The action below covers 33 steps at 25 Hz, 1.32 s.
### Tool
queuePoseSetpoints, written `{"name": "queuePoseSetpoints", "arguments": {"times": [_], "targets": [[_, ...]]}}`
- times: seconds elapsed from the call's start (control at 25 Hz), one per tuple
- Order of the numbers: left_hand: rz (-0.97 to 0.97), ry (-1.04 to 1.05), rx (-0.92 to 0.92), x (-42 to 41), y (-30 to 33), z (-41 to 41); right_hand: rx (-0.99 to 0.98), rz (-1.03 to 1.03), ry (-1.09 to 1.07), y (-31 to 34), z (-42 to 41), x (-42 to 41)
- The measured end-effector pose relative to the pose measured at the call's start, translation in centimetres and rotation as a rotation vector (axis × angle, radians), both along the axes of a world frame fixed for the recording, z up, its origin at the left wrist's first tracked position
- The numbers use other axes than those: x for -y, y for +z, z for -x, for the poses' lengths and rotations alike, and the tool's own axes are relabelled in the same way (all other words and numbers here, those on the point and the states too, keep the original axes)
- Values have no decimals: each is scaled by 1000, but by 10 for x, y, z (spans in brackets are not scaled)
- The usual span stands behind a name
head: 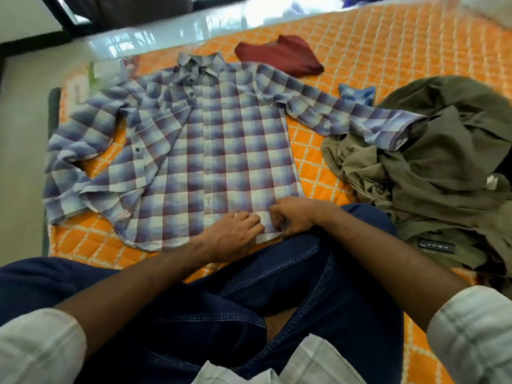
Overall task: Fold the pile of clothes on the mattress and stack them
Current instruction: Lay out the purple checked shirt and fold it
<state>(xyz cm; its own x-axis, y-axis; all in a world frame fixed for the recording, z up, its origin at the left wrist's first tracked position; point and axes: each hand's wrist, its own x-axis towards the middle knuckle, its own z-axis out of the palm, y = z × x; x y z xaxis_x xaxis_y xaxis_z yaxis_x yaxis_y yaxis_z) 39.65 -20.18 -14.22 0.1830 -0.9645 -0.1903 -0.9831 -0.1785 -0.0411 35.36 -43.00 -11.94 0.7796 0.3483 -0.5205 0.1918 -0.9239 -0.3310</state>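
Beside plaid shirt (221, 139): olive heap (432, 167), maroon garment (279, 55); left hand (235, 234) flat, right hand (293, 217) pinching hem.

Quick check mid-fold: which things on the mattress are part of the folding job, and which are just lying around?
Job:
plaid shirt, spread flat, both hands at its hem
left hand
right hand
maroon garment, folded
olive clothes pile
blue cloth

Lying about:
clear plastic packet at the mattress edge

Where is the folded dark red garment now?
The dark red garment lies on the orange mattress, at the far side, just beyond the checked shirt collar.
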Motion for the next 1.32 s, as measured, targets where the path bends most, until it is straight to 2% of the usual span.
{"name": "queuePoseSetpoints", "arguments": {"times": [0.08, 0.2, 0.24, 0.28, 0.36, 0.44, 0.48, 0.56, 0.64, 0.76, 0.96, 1.04, 1.2, 1.32], "targets": [[-12, 77, -115, -9, -1, 2, -14, 23, 38, -5, -2, -2], [-139, 281, -655, -21, 13, -12, -133, -91, -45, -7, -6, -6], [-181, 350, -765, -31, 19, -20, -126, -163, -110, -7, -8, -14], [-184, 398, -750, -43, 21, -30, -77, -228, -173, -7, -10, -23], [-91, 490, -486, -76, 22, -54, 55, -320, -254, -15, -17, -46], [5, 676, -260, -107, 23, -78, 80, -360, -266, -22, -21, -70], [27, 806, -198, -121, 25, -90, 67, -382, -266, -24, -26, -81], [-23, 1105, -190, -145, 31, -106, 33, -440, -269, -26, -35, -102], [-91, 1219, -146, -163, 33, -115, 28, -516, -283, -24, -46, -121], [-19, 1210, -32, -172, 36, -122, 42, -626, -342, -23, -61, -145], [24, 1058, 95, -201, 49, -156, 1, -744, -511, -8, -92, -183], [11, 981, 160, -208, 40, -163, -43, -789, -564, -3, -108, -199], [182, 945, 150, -190, 21, -173, -92, -844, -669, -3, -136, -224], [197, 882, 245, -184, 10, -185, -110, -882, -768, 2, -156, -235]]}}
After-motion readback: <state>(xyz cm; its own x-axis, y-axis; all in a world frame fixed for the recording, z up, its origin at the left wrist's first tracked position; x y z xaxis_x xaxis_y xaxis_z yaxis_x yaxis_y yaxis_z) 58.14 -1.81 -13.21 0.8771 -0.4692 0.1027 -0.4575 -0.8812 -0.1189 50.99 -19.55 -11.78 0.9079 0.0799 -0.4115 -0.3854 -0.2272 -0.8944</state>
